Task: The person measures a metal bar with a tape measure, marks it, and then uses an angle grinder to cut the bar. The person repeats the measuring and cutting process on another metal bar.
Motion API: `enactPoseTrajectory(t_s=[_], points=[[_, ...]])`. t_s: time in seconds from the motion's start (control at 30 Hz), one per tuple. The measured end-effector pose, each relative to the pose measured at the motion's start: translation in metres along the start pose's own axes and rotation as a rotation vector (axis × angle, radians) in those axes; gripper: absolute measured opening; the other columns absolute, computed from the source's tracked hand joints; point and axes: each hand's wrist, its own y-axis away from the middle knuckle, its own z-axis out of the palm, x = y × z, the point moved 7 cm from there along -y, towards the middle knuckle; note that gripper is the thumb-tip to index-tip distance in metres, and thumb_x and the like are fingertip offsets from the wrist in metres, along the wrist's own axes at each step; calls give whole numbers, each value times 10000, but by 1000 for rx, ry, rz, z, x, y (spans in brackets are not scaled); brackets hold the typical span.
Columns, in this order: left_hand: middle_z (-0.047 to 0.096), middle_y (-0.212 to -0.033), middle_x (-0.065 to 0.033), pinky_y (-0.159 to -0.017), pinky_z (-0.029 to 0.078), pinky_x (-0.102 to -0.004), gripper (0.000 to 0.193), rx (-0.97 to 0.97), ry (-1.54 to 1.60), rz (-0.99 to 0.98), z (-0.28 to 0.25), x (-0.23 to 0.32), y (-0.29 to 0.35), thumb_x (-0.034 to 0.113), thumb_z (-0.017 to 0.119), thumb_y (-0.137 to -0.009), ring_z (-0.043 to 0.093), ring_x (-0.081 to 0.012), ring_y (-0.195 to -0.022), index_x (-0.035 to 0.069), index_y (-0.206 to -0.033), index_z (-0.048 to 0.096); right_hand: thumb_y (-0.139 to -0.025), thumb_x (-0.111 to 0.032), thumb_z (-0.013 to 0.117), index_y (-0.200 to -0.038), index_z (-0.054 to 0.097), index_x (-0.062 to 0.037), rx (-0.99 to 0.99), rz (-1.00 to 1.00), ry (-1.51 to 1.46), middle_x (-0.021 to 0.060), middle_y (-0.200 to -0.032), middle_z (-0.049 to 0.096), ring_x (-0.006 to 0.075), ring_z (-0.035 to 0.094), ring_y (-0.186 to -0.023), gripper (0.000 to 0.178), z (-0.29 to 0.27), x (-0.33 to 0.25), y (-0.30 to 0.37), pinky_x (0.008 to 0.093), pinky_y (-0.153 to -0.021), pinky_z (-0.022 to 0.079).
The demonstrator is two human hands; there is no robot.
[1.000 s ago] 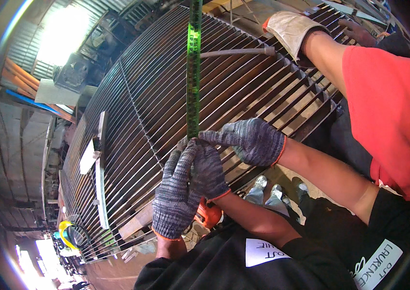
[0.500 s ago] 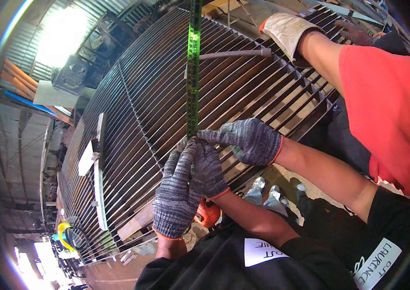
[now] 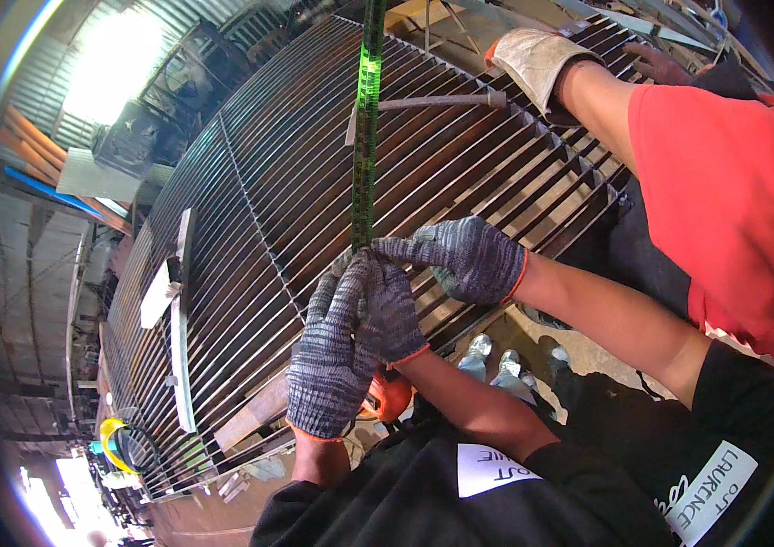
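- Tape measure blade (image 3: 365, 137) crosses above steel bar grating (image 3: 262, 219).
- Right hand (image 3: 394, 314) pinches its near end; left hand (image 3: 328, 365) half-curled there, hold unclear.
- Corrugated sheeting (image 3: 246, 32) beyond.

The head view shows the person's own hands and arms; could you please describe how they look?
The left hand and right hand wear matching knitted gloves, flecked in dark and light grey, with orange edging at the cuffs. Bare forearm shows between each glove and a black sleeve.
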Motion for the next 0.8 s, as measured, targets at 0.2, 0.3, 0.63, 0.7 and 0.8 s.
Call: enactPoseTrajectory(t_s=[0.2,0.3,0.63,0.7,0.8], points=[[445,-1285,-173,-1006,327,-358,438,17,62,20,-3,-3,3,156,508,-865,411,-280,-1218,48,-1280,420,-779,-158,500,-1162,483,-148,17,32,-46,93,-819,598,234,561,-694,383,2,4,-2,344,-628,486],[455,-1275,-173,-1001,333,-350,432,13,-37,24,-2,5,-1,145,506,-862,422,-272,-1210,38,-1272,426,-790,-174,498,-1144,491,-137,27,44,-57,89,-817,595,225,556,-693,356,-2,7,-3,339,-628,483],[460,-1267,-177,-995,339,-349,422,8,115,44,8,-2,-5,131,520,-865,428,-271,-1202,22,-1263,431,-829,-229,491,-1087,514,-100,61,62,-77,76,-809,587,194,539,-690,290,-13,15,-10,324,-629,473],[461,-1266,-179,-995,338,-351,420,3,79,49,3,2,-5,131,519,-867,429,-272,-1200,15,-1261,430,-836,-240,489,-1075,519,-92,57,68,-88,73,-807,586,188,536,-689,283,-8,15,-8,321,-629,471],[460,-1266,-179,-996,337,-349,416,36,34,50,-12,3,7,119,516,-869,429,-268,-1200,3,-1258,427,-848,-256,487,-1058,526,-81,18,89,-131,69,-804,583,179,530,-688,277,11,11,-2,316,-629,468]])
